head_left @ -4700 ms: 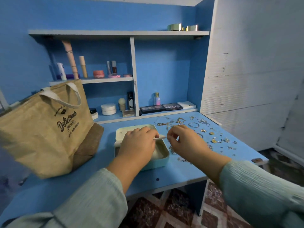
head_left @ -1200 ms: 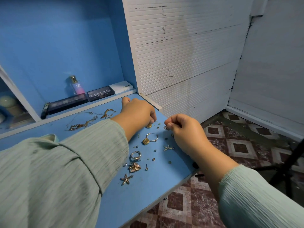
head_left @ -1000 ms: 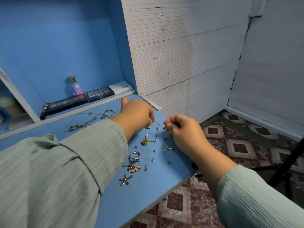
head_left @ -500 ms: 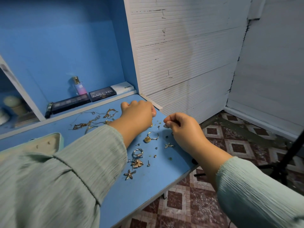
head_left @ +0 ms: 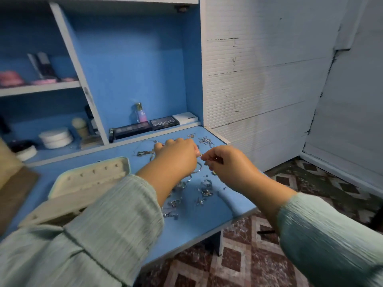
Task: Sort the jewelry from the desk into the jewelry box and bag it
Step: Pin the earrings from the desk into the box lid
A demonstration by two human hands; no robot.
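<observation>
Blue desk point(head_left: 207, 220) strewn with blurred jewelry pieces point(head_left: 204, 190) at right; open jewelry box point(head_left: 87, 179) lies left. Left hand point(head_left: 176, 158) and right hand point(head_left: 230, 164), fingers curled, meet above desk, pinching one tiny piece point(head_left: 200, 155) between them.

We see soft, even, cool light, no glare. Faint shadows under hands on counter point(head_left: 207, 220). Motion blur across whole frame: jewelry point(head_left: 204, 190) smeared into streaks, sleeves point(head_left: 116, 228) soft, left shelf items point(head_left: 41, 67) hazy. Palette lettering point(head_left: 164, 122) still readable. We note wide-angle bend: shelf divider point(head_left: 76, 65) leans, wall panel point(head_left: 269, 79) lines curve near edges.
</observation>
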